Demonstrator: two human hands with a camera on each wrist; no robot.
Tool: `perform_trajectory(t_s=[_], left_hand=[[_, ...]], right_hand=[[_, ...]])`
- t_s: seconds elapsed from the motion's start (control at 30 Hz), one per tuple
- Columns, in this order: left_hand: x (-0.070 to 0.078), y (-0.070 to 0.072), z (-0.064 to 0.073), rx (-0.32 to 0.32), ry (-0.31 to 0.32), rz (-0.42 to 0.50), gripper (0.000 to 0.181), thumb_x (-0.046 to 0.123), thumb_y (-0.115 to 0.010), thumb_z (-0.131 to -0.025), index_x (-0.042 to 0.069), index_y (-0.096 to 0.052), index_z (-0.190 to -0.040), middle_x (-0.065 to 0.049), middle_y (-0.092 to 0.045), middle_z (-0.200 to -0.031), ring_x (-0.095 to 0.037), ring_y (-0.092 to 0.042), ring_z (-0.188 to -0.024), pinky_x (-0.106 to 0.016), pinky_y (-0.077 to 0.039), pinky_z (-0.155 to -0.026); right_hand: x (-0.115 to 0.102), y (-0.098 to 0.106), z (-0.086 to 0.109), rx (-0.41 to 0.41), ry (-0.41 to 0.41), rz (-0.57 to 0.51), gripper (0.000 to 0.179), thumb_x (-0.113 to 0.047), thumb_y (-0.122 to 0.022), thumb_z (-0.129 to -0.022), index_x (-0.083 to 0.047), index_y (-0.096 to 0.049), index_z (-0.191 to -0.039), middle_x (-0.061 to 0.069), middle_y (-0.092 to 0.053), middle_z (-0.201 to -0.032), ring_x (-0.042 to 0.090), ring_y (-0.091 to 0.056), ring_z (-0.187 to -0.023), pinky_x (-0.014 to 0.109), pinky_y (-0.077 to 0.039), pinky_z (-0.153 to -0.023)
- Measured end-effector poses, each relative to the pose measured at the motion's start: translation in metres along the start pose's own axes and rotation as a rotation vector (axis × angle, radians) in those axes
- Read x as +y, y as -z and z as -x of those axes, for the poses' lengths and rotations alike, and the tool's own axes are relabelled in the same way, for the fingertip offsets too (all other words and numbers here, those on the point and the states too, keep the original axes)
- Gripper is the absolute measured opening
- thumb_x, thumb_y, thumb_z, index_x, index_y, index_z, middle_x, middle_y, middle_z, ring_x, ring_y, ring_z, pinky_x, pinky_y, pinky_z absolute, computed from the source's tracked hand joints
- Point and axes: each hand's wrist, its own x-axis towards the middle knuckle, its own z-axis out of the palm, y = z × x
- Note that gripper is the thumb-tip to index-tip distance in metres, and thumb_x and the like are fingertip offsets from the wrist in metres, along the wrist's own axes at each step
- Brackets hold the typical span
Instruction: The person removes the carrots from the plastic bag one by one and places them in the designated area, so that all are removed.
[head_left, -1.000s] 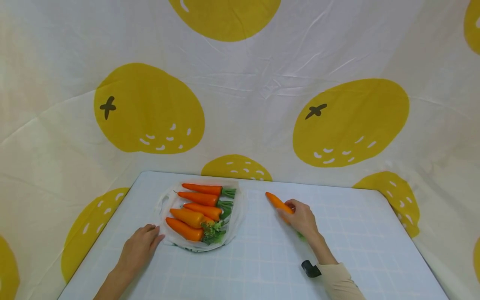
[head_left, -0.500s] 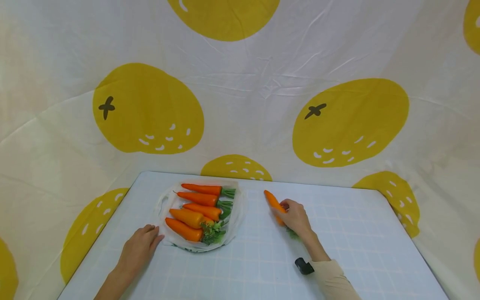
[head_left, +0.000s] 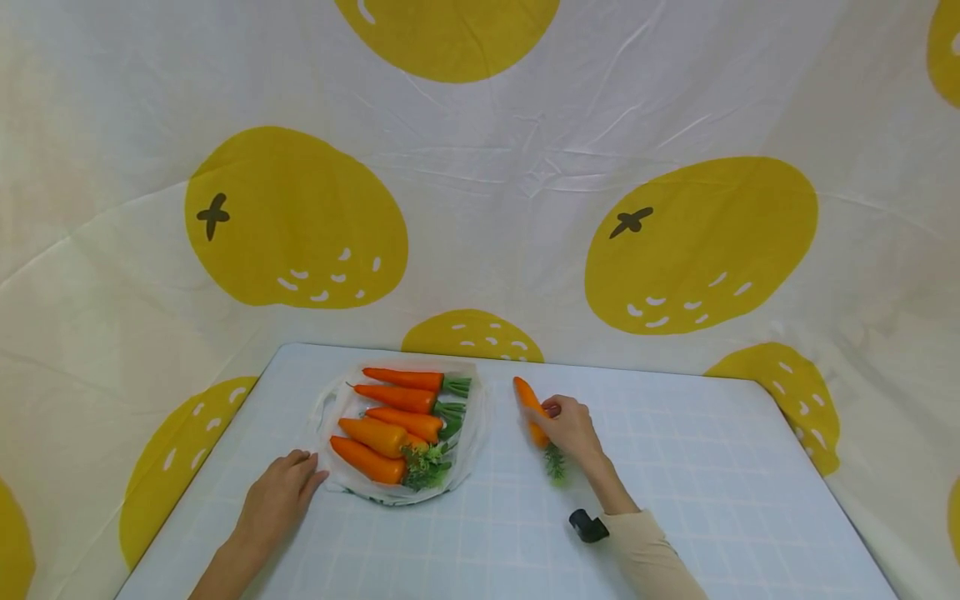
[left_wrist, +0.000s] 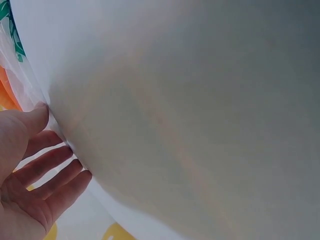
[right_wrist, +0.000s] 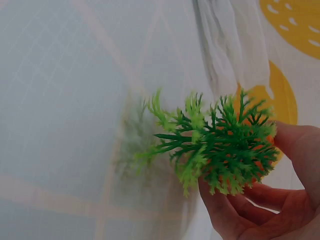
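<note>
The right hand (head_left: 573, 432) pinches a carrot (head_left: 527, 395), broad surface (head_left: 720, 467) separating it from the right edge, while the left hand (head_left: 281, 490), relaxed, grips nothing beside bagged carrots (head_left: 373, 463).

Left hand (head_left: 276, 492) at about 8 o'clock in head view: palm down, fingers (left_wrist: 67, 195) extended, slightly apart, thumb (left_wrist: 39, 120) off to the side. Left forearm (head_left: 225, 568) bare, lined up toward 1 o'clock. Right hand (head_left: 573, 429) nearer 5 o'clock: back up, fingers (right_wrist: 267, 196) curled in a pinch, directed toward 11. Right forearm (head_left: 654, 554) runs back toward 5, sleeved short of the wrist (head_left: 617, 493).
</note>
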Motion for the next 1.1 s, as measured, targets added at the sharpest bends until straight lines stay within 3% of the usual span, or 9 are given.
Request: perform_trajectory(t_s=[0.4,0.63,1.1], left_hand=[[0.0,-0.001,0.0,0.014,-0.011,0.008,0.032,0.013,-0.082,-0.086,-0.011,-0.073,-0.105,-0.021,-0.069,-0.1,-0.04,-0.067,-0.086,-0.055,-0.058,-0.076],[0.001,0.001,-0.003,-0.061,0.062,0.012,0.035,0.014,-0.081,-0.087,-0.012,-0.072,-0.109,-0.022,-0.069,-0.102,-0.041,-0.067,-0.09,-0.056,-0.058,-0.078],[0.0,0.001,-0.005,-0.1,0.138,0.034,0.038,0.018,-0.082,-0.088,-0.008,-0.071,-0.113,-0.02,-0.068,-0.106,-0.04,-0.066,-0.094,-0.056,-0.059,-0.077]], right_hand=[[-0.013,-0.012,-0.003,-0.047,-0.085,-0.001,0.044,-0.039,-0.074,-0.094,0.003,-0.07,-0.104,0.011,-0.07,-0.088,0.019,-0.06,-0.07,0.028,-0.052,-0.063],[-0.018,-0.017,-0.006,-0.063,-0.077,0.008,0.043,-0.04,-0.075,-0.092,0.002,-0.07,-0.098,0.009,-0.067,-0.082,0.019,-0.058,-0.065,0.026,-0.048,-0.059],[-0.021,-0.021,-0.007,-0.105,-0.053,0.005,0.046,-0.043,-0.071,-0.095,0.003,-0.068,-0.101,0.009,-0.068,-0.083,0.018,-0.059,-0.063,0.027,-0.051,-0.059]])
